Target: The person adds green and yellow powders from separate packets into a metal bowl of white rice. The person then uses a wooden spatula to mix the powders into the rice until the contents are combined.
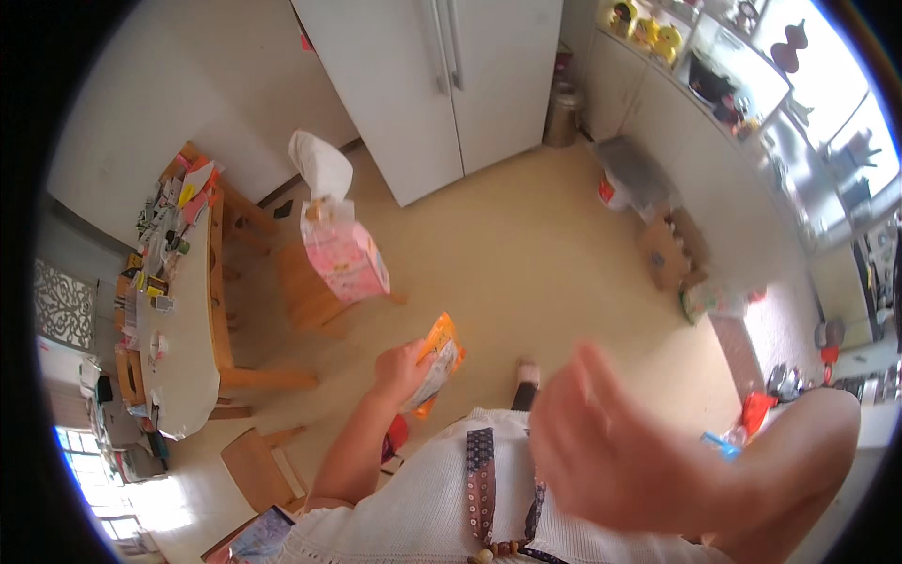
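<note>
My left hand [403, 370] grips an orange snack-style packet [438, 366] with a clear or pale middle and printed writing, held out over the floor. Close to the camera is my raised right hand [599, 437], blurred by motion, its fingers drawn together. Whether anything is between those fingers cannot be seen. Beyond the packet, a pink patterned tissue pack [345, 257] with a white tissue [320, 166] rising from its top appears above a wooden stool or chair [299, 289]. How the pack is supported is not plain.
At left, a cluttered table [187, 366] with a wooden frame has a wooden chair [257, 465] beside it. Tall white double doors [451, 92] stand ahead, near a metal bin [564, 116]. Along the right-hand cabinets sits an open cardboard box [669, 250].
</note>
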The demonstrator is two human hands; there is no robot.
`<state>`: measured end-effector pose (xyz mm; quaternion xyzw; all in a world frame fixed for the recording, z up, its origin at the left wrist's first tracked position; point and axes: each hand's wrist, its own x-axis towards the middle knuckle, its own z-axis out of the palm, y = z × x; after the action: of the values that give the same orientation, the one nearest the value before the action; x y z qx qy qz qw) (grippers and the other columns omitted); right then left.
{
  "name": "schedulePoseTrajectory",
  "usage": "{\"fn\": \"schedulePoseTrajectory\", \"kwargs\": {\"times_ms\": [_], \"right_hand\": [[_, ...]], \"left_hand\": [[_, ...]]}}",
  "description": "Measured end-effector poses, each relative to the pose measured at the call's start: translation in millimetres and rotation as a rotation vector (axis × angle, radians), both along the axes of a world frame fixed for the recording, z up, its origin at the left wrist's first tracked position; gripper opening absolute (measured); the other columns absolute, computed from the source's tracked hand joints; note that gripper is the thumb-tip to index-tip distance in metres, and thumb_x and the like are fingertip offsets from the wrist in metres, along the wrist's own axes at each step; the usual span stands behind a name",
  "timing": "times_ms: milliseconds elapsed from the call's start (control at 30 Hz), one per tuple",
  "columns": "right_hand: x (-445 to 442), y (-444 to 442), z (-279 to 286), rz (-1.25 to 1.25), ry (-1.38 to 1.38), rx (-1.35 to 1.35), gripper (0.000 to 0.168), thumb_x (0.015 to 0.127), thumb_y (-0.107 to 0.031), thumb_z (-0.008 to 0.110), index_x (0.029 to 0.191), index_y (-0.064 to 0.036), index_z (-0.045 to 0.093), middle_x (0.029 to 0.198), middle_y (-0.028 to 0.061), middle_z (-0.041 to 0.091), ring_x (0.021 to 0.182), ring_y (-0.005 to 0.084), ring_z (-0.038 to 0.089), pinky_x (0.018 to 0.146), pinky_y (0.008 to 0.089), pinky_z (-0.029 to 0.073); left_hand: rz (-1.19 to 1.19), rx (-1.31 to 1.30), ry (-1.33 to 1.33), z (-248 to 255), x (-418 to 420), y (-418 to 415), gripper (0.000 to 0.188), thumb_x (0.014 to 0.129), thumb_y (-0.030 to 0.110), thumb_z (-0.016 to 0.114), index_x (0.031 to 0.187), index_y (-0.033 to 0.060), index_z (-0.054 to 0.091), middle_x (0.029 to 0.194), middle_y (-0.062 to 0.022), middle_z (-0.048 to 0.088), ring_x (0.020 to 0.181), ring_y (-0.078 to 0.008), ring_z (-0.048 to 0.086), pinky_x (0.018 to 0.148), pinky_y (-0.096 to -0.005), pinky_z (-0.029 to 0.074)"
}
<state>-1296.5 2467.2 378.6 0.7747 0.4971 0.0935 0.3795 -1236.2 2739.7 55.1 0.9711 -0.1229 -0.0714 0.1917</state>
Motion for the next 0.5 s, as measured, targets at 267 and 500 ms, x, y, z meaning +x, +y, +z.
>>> {"fn": "schedulePoseTrajectory", "kwargs": {"times_ms": [267,500], "right_hand": [[397,-78,-59,-0.532,0.385,0.605,0.066,0.082,-0.017,0.064,0.141,-0.007,0.035,0.142,0.0159,0.039,0.128,0.0333,0.041,0.106,0.0397,0.037],[690,-63,-117,-0.759,0.444,1.188,0.097,0.082,-0.039,0.069,0.149,-0.004,0.010,0.148,0.0242,0.029,0.135,0.0372,0.034,0.108,0.0424,0.034]], "left_hand": [[0.353,-0.536,-0.099,66,217,-55,0.025,0.091,0.025,0.061,0.087,0.0006,0.056,0.072,-0.0167,0.062,0.063,-0.0286,0.061,0.056,-0.0356,0.046],[0.371,-1.056,0.196,-16,426,-46,0.024,0.094,0.026,0.058,0.100,0.0023,0.058,0.080,-0.0020,0.061,0.070,-0.0085,0.055,0.063,-0.0291,0.047]]}}
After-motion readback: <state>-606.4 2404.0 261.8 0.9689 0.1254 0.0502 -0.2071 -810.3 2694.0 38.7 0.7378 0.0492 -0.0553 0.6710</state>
